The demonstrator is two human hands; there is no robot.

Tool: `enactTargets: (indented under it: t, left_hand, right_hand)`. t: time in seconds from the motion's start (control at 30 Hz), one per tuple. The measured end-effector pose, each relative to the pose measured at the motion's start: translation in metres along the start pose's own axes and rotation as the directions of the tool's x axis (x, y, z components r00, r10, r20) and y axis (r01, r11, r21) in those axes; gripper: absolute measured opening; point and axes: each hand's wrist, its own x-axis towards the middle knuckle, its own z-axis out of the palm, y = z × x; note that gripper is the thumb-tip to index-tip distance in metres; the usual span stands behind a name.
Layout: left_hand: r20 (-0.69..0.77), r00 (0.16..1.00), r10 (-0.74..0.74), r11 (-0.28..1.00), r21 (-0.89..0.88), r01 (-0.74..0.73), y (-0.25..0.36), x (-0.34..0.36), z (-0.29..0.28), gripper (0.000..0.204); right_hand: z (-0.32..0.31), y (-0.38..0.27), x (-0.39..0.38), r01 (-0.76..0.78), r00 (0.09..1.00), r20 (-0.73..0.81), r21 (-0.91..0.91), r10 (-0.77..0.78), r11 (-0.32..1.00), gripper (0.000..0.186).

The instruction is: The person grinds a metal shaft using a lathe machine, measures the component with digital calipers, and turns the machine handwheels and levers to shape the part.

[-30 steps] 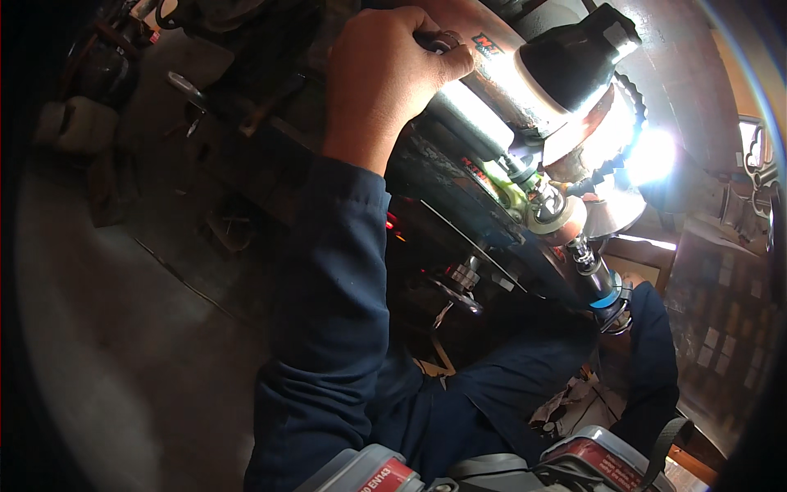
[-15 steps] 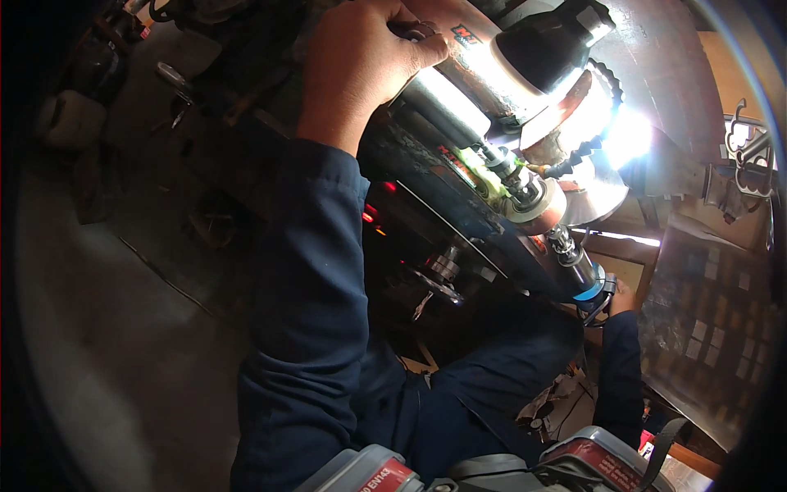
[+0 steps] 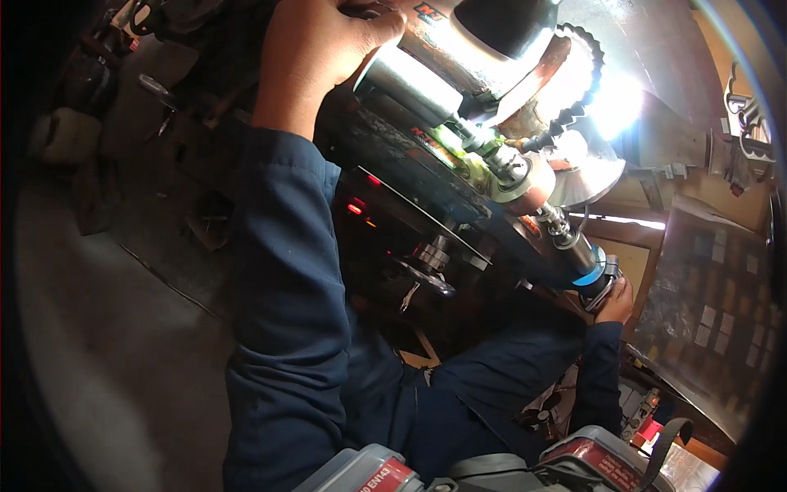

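Observation:
At the top, my left hand [image 3: 307,61] is closed by the upper end of a smooth grey cylinder [image 3: 414,86]; its thumb lies over a dark part, and what the fingers grip is mostly hidden. From this cylinder a line of metal shafts and collars runs down to the right, through a brownish round disc [image 3: 537,187]. A dark cylinder with a blue band [image 3: 589,275] stands at the lower end of the line. There my right hand [image 3: 618,302] is closed around the cylinder's end fitting, beside a bent metal rod; its fingers are partly hidden.
Above the shafts sit a black lamp shade [image 3: 504,25], a bright light [image 3: 616,107] and a dark ribbed hose [image 3: 594,70]. A metal handwheel [image 3: 422,275] sits below the machine bed. Grey mask filters [image 3: 385,476] cross the lower edge. A covered panel [image 3: 709,320] stands at right.
The view has shifted, so the machine and my left arm appear farther left and the lamp shade higher. More of my right hand now shows at the blue-banded cylinder's end. Both hands remain on the machine.

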Motion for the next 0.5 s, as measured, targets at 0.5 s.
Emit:
enactTargets:
  t: [0.5]
  left_hand:
    - [-0.006,0.999,0.033,0.994,0.1,-0.032,0.002,0.002,0.005,0.024]
  right_hand:
    - [0.013,0.005,-0.03,-0.027,0.987,-0.152,0.11,0.044,0.994,0.05]
